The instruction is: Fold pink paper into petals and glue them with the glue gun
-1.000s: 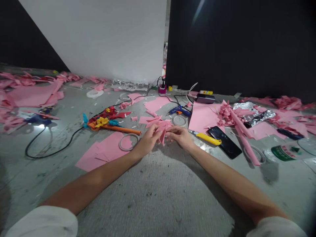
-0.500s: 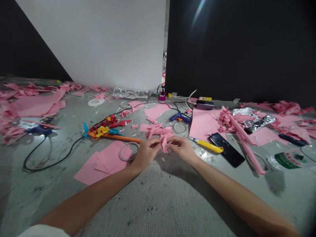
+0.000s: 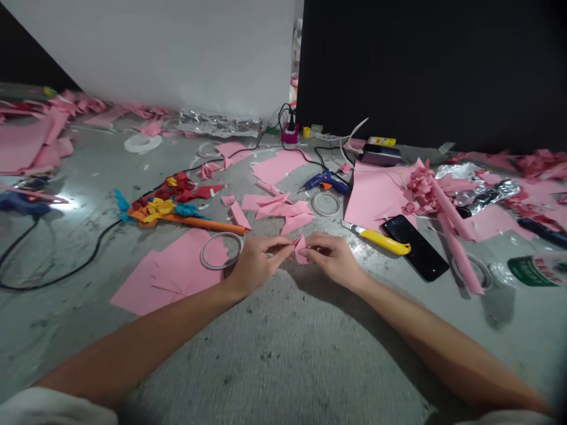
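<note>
Between my two hands is a small folded piece of pink paper (image 3: 300,250), pinched from both sides above the grey floor. My left hand (image 3: 259,260) grips its left edge with thumb and fingertips; my right hand (image 3: 332,257) pinches the right edge. Just beyond lie several cut pink paper strips (image 3: 283,208). Beside my left hand, a roll of tape (image 3: 205,254) rests on flat pink sheets (image 3: 150,277). A yellow utility knife (image 3: 381,240) with its blade out lies to the right of my right hand, against a black phone (image 3: 415,248).
A blue glue gun (image 3: 325,182) lies ahead, near another tape ring (image 3: 326,204). Coloured paper flowers on an orange stick (image 3: 199,222) are at left. A rolled pink paper stem (image 3: 456,242) and plastic bottle (image 3: 531,271) are at right. White and black panels (image 3: 434,71) stand behind.
The view has tilted down and come closer, so the floor items appear higher and larger. Both hands still pinch the pink paper, which has turned slightly between the fingers.
</note>
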`<state>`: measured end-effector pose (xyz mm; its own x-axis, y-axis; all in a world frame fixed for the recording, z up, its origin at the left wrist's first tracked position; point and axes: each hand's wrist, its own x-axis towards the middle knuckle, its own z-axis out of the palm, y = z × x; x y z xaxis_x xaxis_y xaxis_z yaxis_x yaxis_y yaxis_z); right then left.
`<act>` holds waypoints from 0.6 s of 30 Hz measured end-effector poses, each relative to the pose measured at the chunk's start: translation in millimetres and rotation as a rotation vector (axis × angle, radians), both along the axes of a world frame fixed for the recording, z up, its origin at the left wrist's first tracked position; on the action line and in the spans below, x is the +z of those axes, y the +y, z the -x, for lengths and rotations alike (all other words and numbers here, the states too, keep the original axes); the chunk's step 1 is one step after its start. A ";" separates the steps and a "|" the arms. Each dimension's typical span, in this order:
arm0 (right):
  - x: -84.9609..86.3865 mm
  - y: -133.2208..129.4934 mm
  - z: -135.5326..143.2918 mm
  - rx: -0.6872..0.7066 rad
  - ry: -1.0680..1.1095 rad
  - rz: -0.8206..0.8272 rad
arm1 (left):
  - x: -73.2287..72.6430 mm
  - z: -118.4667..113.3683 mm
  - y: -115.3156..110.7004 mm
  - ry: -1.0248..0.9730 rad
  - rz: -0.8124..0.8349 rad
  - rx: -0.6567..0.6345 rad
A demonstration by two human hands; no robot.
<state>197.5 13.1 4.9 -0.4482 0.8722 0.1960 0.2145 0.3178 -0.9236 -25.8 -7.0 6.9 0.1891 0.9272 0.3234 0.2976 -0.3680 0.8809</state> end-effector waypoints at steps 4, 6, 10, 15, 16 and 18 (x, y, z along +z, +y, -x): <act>-2.0 -0.1 0.1 -0.007 -0.003 0.009 | -3.6 2.5 0.1 0.091 -0.107 -0.020; -3.0 -1.0 0.0 -0.016 -0.009 -0.013 | -4.9 2.7 -0.1 0.100 -0.153 -0.029; -2.6 -4.8 -0.4 -0.056 -0.010 -0.034 | -2.9 0.0 -2.2 0.051 -0.173 0.000; 4.4 -8.3 -1.9 0.037 0.130 0.162 | -1.0 -3.5 -1.7 -0.235 -0.014 -0.060; 5.5 -8.3 -2.6 0.082 0.169 0.223 | -2.6 -3.7 -0.5 -0.326 0.083 -0.136; 6.6 -7.8 -3.9 0.158 0.239 0.318 | -7.2 -3.9 2.4 -0.470 0.268 -0.298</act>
